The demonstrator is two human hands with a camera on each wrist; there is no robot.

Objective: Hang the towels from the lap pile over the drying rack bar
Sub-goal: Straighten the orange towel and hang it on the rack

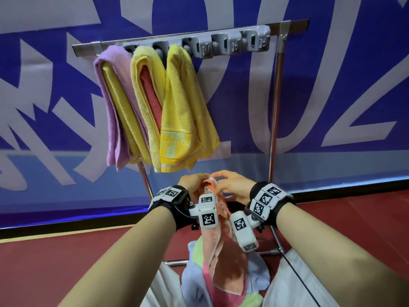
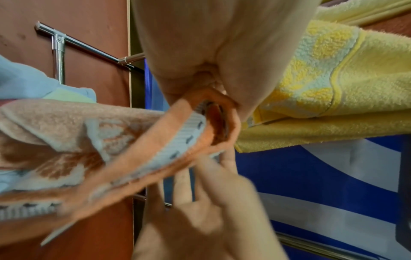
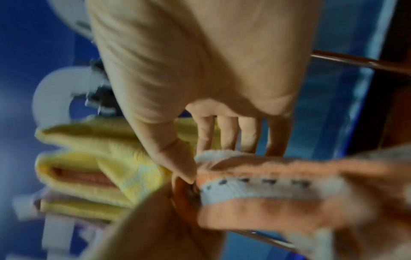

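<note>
An orange towel (image 1: 223, 260) with a pale striped border hangs from both hands down to the lap pile (image 1: 199, 278) of blue, green and pink towels. My left hand (image 1: 194, 183) pinches its top corner, with the fabric (image 2: 206, 109) bunched in the fingers. My right hand (image 1: 232, 185) holds the same edge (image 3: 233, 183) just beside it between thumb and fingers. Above them the rack bar (image 1: 285, 26) carries a purple towel (image 1: 110, 107) and two yellow towels (image 1: 143, 103) (image 1: 183, 107) at its left end.
The rack's grey hook strip (image 1: 232, 43) along the right part of the bar is bare. A chrome upright (image 1: 274, 103) stands at the right, and the base rail (image 1: 177, 262) crosses the red floor (image 1: 66, 251). A blue banner (image 1: 332, 85) fills the background.
</note>
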